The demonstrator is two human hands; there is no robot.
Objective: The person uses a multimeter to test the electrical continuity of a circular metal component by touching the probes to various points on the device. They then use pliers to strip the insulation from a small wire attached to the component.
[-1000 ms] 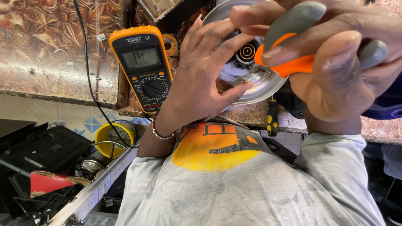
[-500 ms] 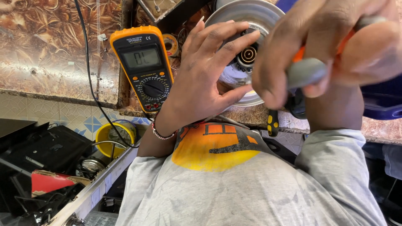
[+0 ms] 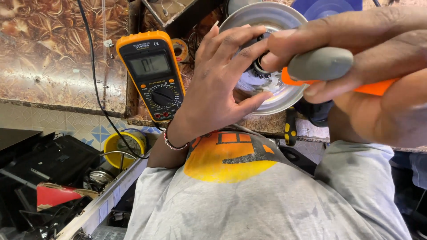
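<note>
My left hand point(image 3: 222, 84) rests spread on a round silver metal dish point(image 3: 271, 20) that lies on the brown patterned worktop point(image 3: 53, 53); its fingers reach the dark hub at the dish's centre. My right hand point(image 3: 373, 75) is closed around a tool with a grey and orange handle point(image 3: 320, 64), held close to the camera over the right side of the dish. The tool's tip is hidden behind my fingers. An orange and black multimeter point(image 3: 153, 73) lies just left of my left hand, its screen lit.
A black cable point(image 3: 95, 84) runs down past the multimeter. A blue round lid point(image 3: 327, 6) sits behind the dish. A yellow-handled tool point(image 3: 290, 131) lies at the worktop's edge. Below left are a yellow tub point(image 3: 122, 144), black boxes and a red piece point(image 3: 58, 194).
My right hand has shifted with the tool, which now lies more level across the dish's right side. My left hand stays on the dish.
</note>
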